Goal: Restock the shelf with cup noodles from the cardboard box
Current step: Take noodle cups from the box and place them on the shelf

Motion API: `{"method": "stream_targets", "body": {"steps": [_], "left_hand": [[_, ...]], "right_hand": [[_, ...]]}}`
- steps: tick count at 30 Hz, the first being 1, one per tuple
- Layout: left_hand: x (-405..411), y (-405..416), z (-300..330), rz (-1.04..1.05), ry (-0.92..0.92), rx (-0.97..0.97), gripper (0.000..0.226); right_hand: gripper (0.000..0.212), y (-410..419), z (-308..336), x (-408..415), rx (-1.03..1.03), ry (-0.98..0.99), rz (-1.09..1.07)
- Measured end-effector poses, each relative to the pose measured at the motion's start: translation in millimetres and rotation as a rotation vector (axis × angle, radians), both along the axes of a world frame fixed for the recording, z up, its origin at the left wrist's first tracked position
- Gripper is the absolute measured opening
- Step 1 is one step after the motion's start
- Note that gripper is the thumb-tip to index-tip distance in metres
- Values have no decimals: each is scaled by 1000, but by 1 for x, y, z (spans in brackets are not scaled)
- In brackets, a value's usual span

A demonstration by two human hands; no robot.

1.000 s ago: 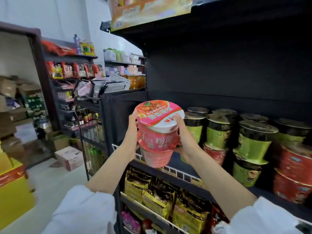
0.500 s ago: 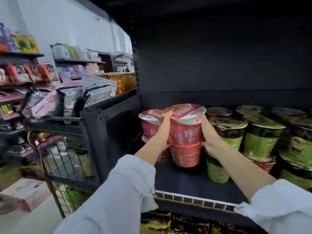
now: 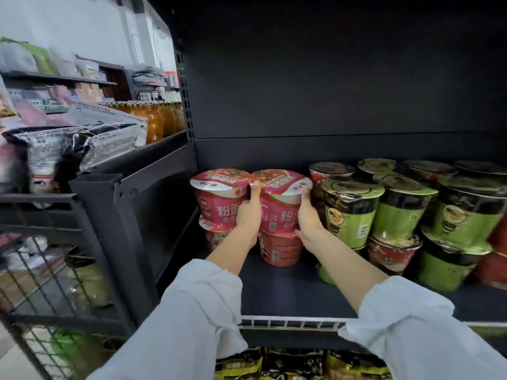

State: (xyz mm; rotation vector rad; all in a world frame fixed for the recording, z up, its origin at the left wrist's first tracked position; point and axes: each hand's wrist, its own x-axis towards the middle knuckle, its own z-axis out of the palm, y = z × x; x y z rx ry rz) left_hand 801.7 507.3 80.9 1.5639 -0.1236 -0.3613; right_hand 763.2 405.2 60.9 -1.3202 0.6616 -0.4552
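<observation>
A stack of two pink cup noodles (image 3: 279, 212) stands on the black shelf (image 3: 290, 294), the lower cup resting on the shelf floor. My left hand (image 3: 248, 212) grips its left side and my right hand (image 3: 308, 218) grips its right side, fingers up to the lid rim. Just to the left, touching it, stands another pink stack (image 3: 219, 204) against the shelf's side wall. The cardboard box is out of view.
Green and red cup noodles (image 3: 351, 209) are stacked in rows to the right of my right hand. A white wire rail (image 3: 288, 323) runs along the shelf front. Yellow-green packets (image 3: 290, 364) lie on the shelf below. A black wire rack (image 3: 68, 242) with bagged goods stands left.
Both hands carried the pink stack from in front of the shelf inward and down onto the shelf floor, beside the other pink stack. The camera moved closer.
</observation>
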Motion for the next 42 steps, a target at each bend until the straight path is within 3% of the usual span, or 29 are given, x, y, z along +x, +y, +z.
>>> {"method": "stream_targets", "body": {"steps": [4, 7, 10, 12, 14, 21, 29, 35, 42], "left_hand": [[-15, 2, -11, 76, -141, 59, 50], [-42, 2, -12, 127, -365, 197, 27], [-81, -4, -8, 31, -589, 297, 20], [-111, -15, -6, -24, -645, 292, 11], [-146, -30, -4, -62, -659, 263, 9], [-318, -118, -23, -285, -701, 218, 14], [-501, -264, -81, -630, -652, 247, 12], [-600, -387, -107, -844, -685, 338, 12], [-683, -529, -139, -1138, -623, 542, 21]], "right_hand": [[77, -1, 3, -21, -70, 6, 71], [53, 4, 13, -58, -127, -8, 156], [28, -2, 17, -103, -323, -110, 132], [26, -16, 15, -139, -505, -153, 84], [26, -36, 11, -181, -638, -128, 36], [23, -125, -6, -371, -778, 2, -42], [23, -249, -53, -573, -665, 285, -198], [41, -345, -91, -685, -559, 440, -358], [22, -463, -130, -769, -481, 635, -436]]}}
